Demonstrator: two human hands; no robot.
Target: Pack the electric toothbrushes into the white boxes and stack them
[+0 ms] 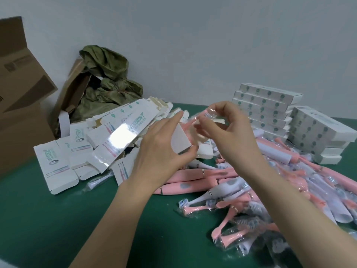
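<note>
While the left hand grips an opened white box above the green table, fingers curled over its top and thumb under its lower edge, the right hand pinches a wrapped pink toothbrush in clear film at the box's open mouth. Below them lies a heap of pink and white electric toothbrushes. Flat cartons sprawl to the left, packed boxes stand stacked at right, and a brown cardboard carton and an olive-green bag sit at far left.

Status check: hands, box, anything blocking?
Left hand grips open white cardboard box. Right hand pinches plastic-wrapped pink toothbrush at its mouth. Loose toothbrush pile beneath; path unobstructed.
</note>
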